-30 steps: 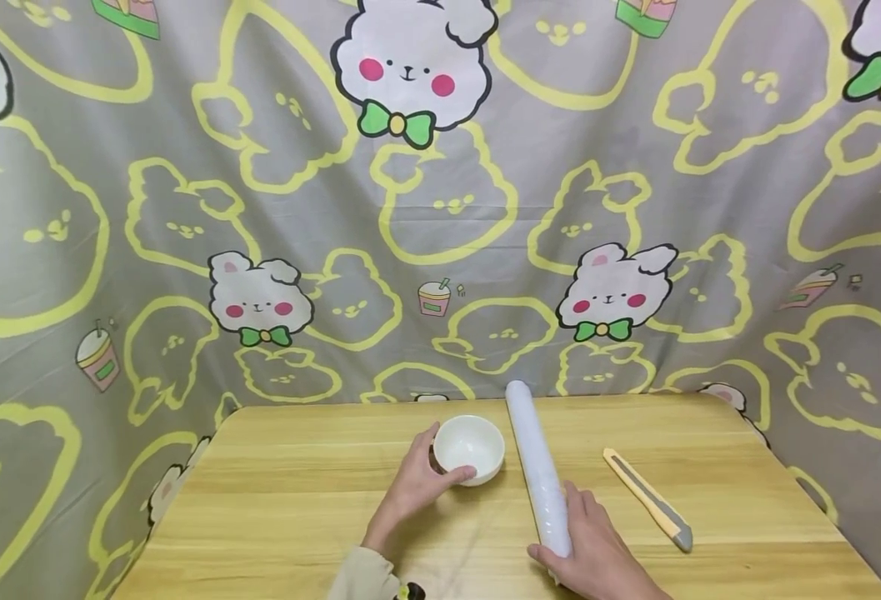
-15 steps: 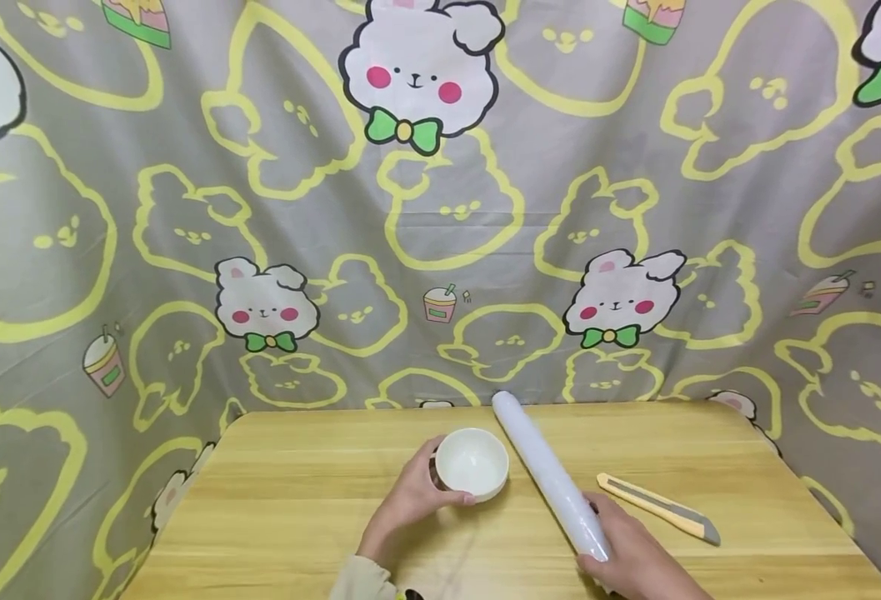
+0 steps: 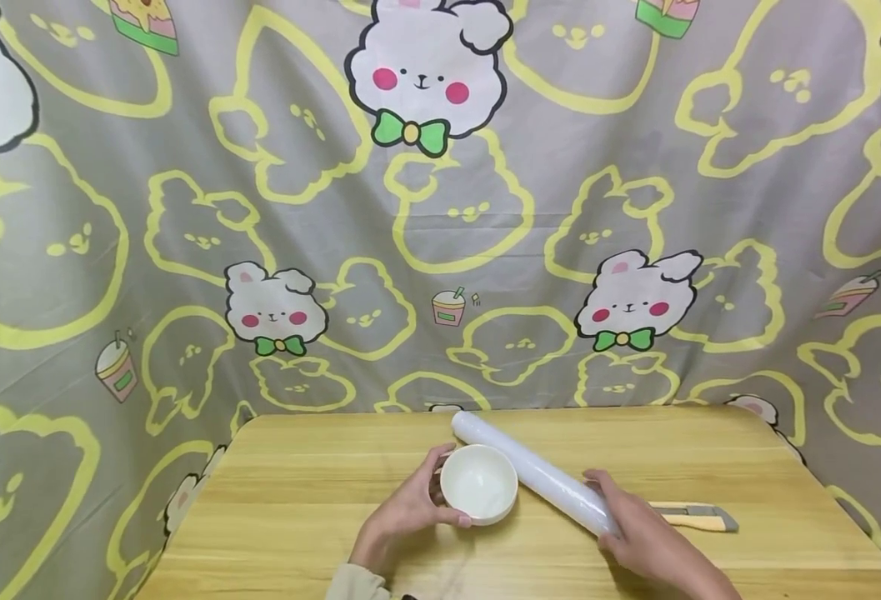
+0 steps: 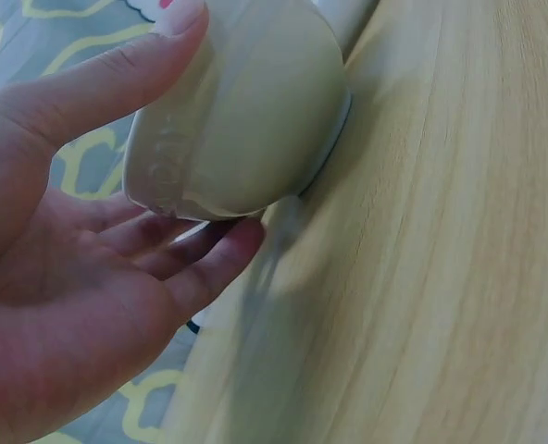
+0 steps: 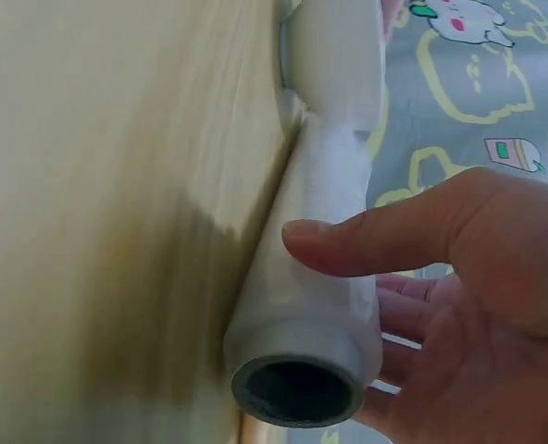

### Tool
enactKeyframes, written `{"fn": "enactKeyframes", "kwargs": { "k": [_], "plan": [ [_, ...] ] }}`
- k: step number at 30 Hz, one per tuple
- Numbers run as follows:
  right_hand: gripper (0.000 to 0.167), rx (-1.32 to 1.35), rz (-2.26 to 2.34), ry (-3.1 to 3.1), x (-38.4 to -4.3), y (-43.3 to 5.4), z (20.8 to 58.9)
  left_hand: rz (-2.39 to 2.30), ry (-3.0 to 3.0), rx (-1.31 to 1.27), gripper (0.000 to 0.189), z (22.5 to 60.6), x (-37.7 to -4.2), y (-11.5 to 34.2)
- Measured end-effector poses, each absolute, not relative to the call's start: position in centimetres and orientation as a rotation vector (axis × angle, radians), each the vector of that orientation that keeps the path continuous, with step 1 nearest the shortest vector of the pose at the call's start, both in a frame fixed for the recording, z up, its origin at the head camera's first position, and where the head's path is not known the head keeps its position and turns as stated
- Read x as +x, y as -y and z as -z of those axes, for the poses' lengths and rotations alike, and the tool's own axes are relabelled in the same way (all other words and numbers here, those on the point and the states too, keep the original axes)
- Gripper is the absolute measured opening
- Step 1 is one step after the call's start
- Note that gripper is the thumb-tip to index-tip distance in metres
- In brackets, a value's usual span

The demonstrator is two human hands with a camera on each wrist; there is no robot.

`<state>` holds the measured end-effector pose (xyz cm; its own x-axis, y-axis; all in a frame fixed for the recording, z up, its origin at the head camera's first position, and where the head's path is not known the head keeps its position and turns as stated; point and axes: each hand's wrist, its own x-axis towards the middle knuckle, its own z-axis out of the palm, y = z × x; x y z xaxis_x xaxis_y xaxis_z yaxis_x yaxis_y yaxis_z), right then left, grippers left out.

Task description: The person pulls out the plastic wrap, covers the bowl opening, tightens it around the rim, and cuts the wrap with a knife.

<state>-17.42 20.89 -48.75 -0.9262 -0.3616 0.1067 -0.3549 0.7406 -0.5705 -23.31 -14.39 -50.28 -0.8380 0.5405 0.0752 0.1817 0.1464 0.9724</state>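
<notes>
A white bowl (image 3: 479,485) stands upright near the middle of the wooden table. My left hand (image 3: 413,500) holds it from the left, thumb on the near rim and fingers round the far side; the left wrist view shows the bowl's wall (image 4: 246,111) between them. Behind and to the right of the bowl, a roll of cling film (image 3: 538,475) lies slantwise, its far end pointing left. My right hand (image 3: 646,533) grips the roll's near end, the thumb across the top. In the right wrist view the hollow core (image 5: 297,390) faces the camera.
A yellow and grey utility knife (image 3: 698,517) lies right of my right hand, its left part hidden behind that hand. A grey curtain (image 3: 365,225) with cartoon animals hangs round the wooden table (image 3: 297,500) at the back and sides.
The roll has swung from nearly lengthwise to a slant, its far end moving left behind the bowl. My right hand has moved right with it. The knife has turned more sideways.
</notes>
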Motion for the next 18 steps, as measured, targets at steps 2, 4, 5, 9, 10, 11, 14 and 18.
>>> {"fn": "enactKeyframes", "kwargs": {
  "k": [2, 4, 5, 9, 10, 11, 14, 18],
  "plan": [
    [0.071, -0.646, 0.939, -2.959, -18.1, -20.8, 48.9, -1.754, -2.119, 0.75, 0.096, 50.4, -23.3, 14.5],
    [0.07, -0.682, 0.902, -3.001, -18.7, -20.7, 49.0, -1.762, -2.096, 0.784, 0.093, 50.5, -23.3, 14.6],
    [0.07, -0.706, 0.881, -3.029, -19.1, -20.7, 49.0, -1.77, -2.085, 0.792, 0.092, 50.6, -23.4, 14.7],
    [0.071, -0.811, 0.771, -3.143, -21.2, -20.4, 49.0, -1.808, -2.048, 0.791, 0.093, 50.6, -23.5, 14.7],
    [0.071, -0.817, 0.748, -3.166, -21.8, -20.3, 49.0, -1.818, -2.041, 0.789, 0.093, 50.7, -23.6, 14.7],
    [0.071, -0.822, 0.722, -3.187, -22.4, -20.2, 48.9, -1.83, -2.028, 0.786, 0.094, 50.7, -23.6, 14.6],
    [0.071, -0.82, 0.667, -3.229, -23.9, -20.1, 48.8, -1.865, -1.984, 0.784, 0.097, 50.9, -23.8, 14.2],
    [0.071, -0.835, 0.646, -3.25, -25.7, -20.1, 48.7, -1.906, -1.941, 0.777, 0.096, 51.1, -24.0, 13.6]
  ]
}}
